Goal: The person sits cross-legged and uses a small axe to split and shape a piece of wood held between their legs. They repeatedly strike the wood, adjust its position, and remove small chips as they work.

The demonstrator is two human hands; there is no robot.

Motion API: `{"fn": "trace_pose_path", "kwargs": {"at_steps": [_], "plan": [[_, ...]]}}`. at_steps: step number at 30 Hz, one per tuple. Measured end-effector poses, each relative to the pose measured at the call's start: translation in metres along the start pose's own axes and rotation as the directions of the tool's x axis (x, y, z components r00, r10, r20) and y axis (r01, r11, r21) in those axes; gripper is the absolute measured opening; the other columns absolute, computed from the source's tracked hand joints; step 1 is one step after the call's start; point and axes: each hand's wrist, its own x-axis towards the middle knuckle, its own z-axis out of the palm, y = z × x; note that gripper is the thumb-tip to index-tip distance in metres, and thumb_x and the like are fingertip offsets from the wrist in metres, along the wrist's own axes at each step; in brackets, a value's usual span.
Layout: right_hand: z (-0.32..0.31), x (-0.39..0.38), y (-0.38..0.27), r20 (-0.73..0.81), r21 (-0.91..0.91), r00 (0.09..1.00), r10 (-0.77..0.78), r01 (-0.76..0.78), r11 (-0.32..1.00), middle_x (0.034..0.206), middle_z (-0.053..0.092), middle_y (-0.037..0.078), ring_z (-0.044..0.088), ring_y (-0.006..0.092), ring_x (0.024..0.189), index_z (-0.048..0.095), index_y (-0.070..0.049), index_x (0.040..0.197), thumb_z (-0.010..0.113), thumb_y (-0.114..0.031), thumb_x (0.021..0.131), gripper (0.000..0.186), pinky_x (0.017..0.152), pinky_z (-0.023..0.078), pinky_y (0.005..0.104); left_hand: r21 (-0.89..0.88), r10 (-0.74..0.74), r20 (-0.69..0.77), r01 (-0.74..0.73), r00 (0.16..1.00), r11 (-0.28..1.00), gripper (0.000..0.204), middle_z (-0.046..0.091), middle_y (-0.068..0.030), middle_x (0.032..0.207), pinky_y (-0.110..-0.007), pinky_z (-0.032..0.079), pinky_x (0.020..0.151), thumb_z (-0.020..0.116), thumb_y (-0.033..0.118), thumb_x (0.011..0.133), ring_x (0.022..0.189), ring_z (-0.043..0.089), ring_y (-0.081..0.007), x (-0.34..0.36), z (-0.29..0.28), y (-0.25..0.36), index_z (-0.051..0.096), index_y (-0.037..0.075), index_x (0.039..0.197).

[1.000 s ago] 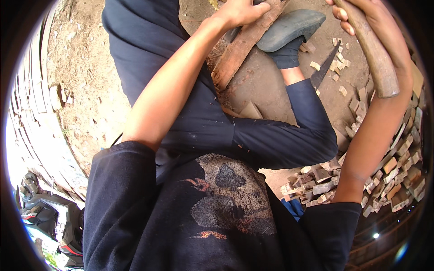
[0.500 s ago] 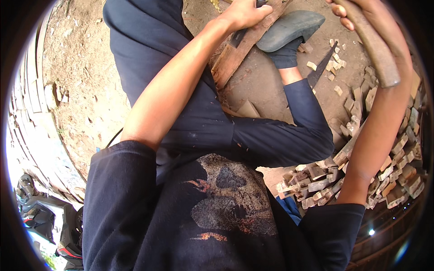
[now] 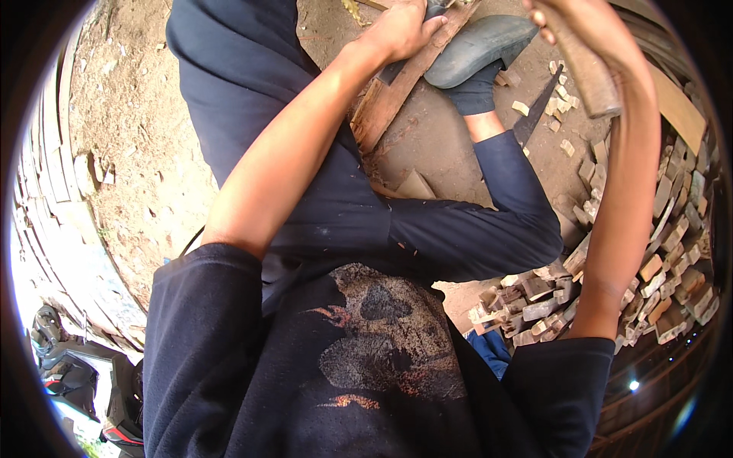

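Observation:
At the top of the view my left hand is closed around a dark, narrow tool lying along a reddish-brown wooden plank. Part of this tool pokes out past my fingers, but its exact kind cannot be made out. My right hand is raised at the upper right, fingers wrapped round a thick wooden handle. The handle's butt end points down toward my forearm; its other end is cut off by the upper edge. A grey sandal sole on my foot sits beside the plank.
A dark pointed blade lies on the dirt ground among small wood offcuts. Many cut wooden blocks are heaped at the right. My bent leg crosses the middle. A motorbike stands at the lower left.
My right hand and the wooden handle have moved left and slightly up. My left hand has shifted a little left and down, still gripping the dark tool.

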Motion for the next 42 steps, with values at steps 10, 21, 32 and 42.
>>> {"fn": "trace_pose_path", "kwargs": {"at_steps": [10, 21, 32, 42], "plan": [[-0.013, 0.002, 0.004, 0.009, 0.019, 0.988, 0.153, -0.153, 0.988, 0.079, 0.058, 0.003, 0.054, 0.0085, 0.06, 0.043, 0.001, 0.138, 0.05, -0.008, 0.094, 0.046, 0.05, 0.048, 0.021, 0.138, 0.065, -0.084, -0.053, 0.994, 0.989, 0.037, 0.062, -0.0327, 0.086, -0.05, 0.05, 0.072, 0.059, 0.03, 0.089, 0.083, 0.062, -0.0476, -0.006, -0.01, 0.0, 0.059, -0.006, 0.093], [-0.015, 0.001, -0.013, 0.101, -0.113, 0.994, 0.043, -0.031, 0.993, 0.078, 0.059, 0.004, 0.055, 0.0098, 0.06, 0.039, 0.003, 0.141, 0.049, -0.009, 0.095, 0.048, 0.052, 0.048, 0.0233, 0.124, 0.075, -0.079, -0.065, 0.994, 0.99, 0.04, 0.063, -0.0312, 0.081, -0.049, 0.051, 0.069, 0.062, 0.032, 0.088, 0.078, 0.064, -0.0455, -0.006, -0.014, -0.001, 0.063, -0.008, 0.086], [-0.004, 0.01, 0.006, 0.123, -0.292, 0.981, 0.148, -0.107, 0.95, 0.08, 0.064, 0.006, 0.058, 0.0097, 0.064, 0.041, 0.001, 0.14, 0.053, -0.012, 0.093, 0.05, 0.058, 0.05, 0.0229, 0.22, 0.146, -0.169, -0.107, 0.975, 0.969, 0.043, 0.063, -0.0302, 0.077, -0.048, 0.051, 0.067, 0.065, 0.035, 0.086, 0.074, 0.064, -0.0456, -0.008, -0.011, -0.007, 0.065, -0.008, 0.083], [0.02, -0.014, 0.006, -0.155, -0.065, 0.986, -0.06, 0.051, 0.997, 0.078, 0.057, 0.002, 0.054, 0.0077, 0.061, 0.046, -0.002, 0.138, 0.047, -0.01, 0.098, 0.041, 0.053, 0.049, 0.0208, 0.115, 0.075, -0.06, -0.068, 0.995, 0.991, 0.043, 0.061, -0.0325, 0.076, -0.048, 0.051, 0.064, 0.067, 0.033, 0.085, 0.073, 0.064, -0.0451, -0.005, -0.017, 0.002, 0.065, -0.01, 0.08]]}}
